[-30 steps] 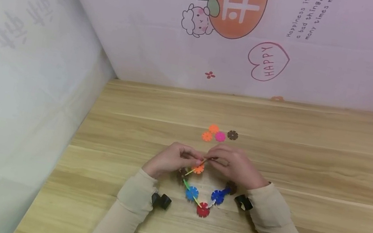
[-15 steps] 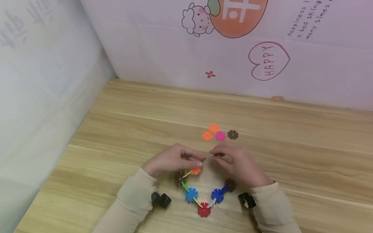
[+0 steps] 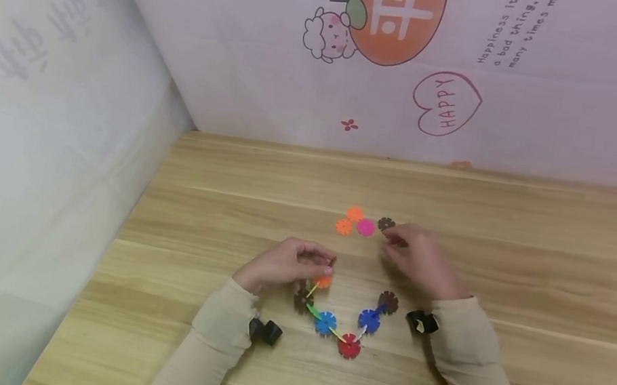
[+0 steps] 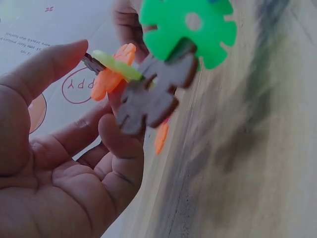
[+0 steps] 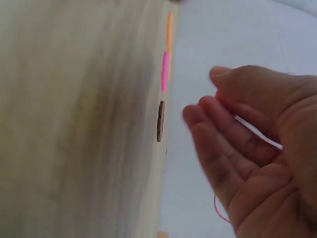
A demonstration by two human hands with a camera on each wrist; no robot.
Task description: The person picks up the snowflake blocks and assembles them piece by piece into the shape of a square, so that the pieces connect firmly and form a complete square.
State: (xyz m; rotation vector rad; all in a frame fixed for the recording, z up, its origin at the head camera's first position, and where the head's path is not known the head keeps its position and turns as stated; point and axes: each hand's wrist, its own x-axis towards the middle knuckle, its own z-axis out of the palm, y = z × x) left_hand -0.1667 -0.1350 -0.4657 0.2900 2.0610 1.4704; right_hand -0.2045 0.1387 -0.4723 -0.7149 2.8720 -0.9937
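Note:
My left hand [image 3: 289, 265] pinches the end of a chain of slotted plastic snowflake discs, holding it by a brown disc [image 4: 92, 63]. In the left wrist view, a yellow disc [image 4: 116, 66], an orange disc [image 4: 106, 82], another brown disc [image 4: 156, 89] and a green disc [image 4: 190, 25] follow along the chain. The rest curves over the table through a light blue disc [image 3: 325, 323], a red disc [image 3: 349, 346] and a dark blue disc [image 3: 369, 321]. My right hand [image 3: 423, 261], its fingers loosely bent around nothing, is beside a loose brown disc [image 3: 386, 224].
Left of the loose brown disc, a pink disc [image 3: 365, 228] and two orange discs [image 3: 344, 227] lie flat on the wooden table [image 3: 550, 263]. A printed cloth [image 3: 266, 82] stands behind the table's far edge. Both wrists carry black camera mounts [image 3: 423, 322].
My right hand has left the held end of the chain and moved right and away, up to the loose discs. The left hand stays nearly still; the chain's lower part has shifted slightly right.

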